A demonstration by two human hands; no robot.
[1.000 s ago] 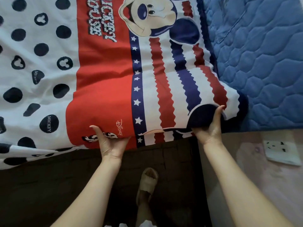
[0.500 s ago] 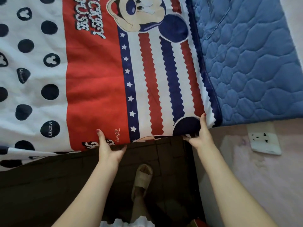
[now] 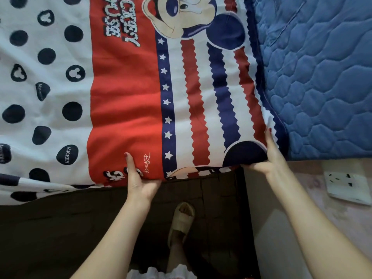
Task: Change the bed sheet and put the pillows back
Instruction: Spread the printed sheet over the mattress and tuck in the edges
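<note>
A cartoon-print bed sheet (image 3: pixel 124 101), red, white and navy with black dots on its left part, lies spread over the bed. To its right the blue quilted mattress pad (image 3: pixel 318 77) is bare. My left hand (image 3: pixel 138 178) grips the sheet's near edge at the red panel, thumb on top and fingers hidden under the fold. My right hand (image 3: pixel 265 156) grips the sheet's near right corner by the navy circle, thumb along the edge. No pillows are in view.
The dark bed side and floor (image 3: pixel 60 228) lie below the sheet's edge. My foot in a beige slipper (image 3: pixel 181 222) stands between my arms. A pink wall with a white socket (image 3: pixel 348 188) is at the right.
The sheet's near right corner has been pulled in to the left and flattened, uncovering more blue pad. Both hands keep their hold on the near edge.
</note>
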